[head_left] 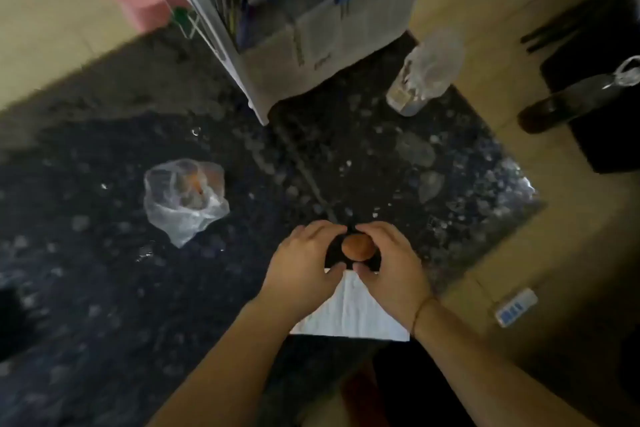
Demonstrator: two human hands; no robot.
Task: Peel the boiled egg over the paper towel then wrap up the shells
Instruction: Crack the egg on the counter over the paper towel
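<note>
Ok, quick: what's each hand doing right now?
Left hand: curled around the brown egg, fingers beside it; contact unclear.
Right hand: cupped on the egg, apparently holding it above the paper towel.

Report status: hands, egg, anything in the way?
Both hands, left hand and right hand, cupped around brown egg, shell looks intact. Egg at far edge of paper towel. Plastic bag off left, clear of work.

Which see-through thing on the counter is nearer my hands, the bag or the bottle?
The clear plastic bag, crumpled left of your left hand. The plastic bottle stands farther back, beside the cardboard box.
</note>
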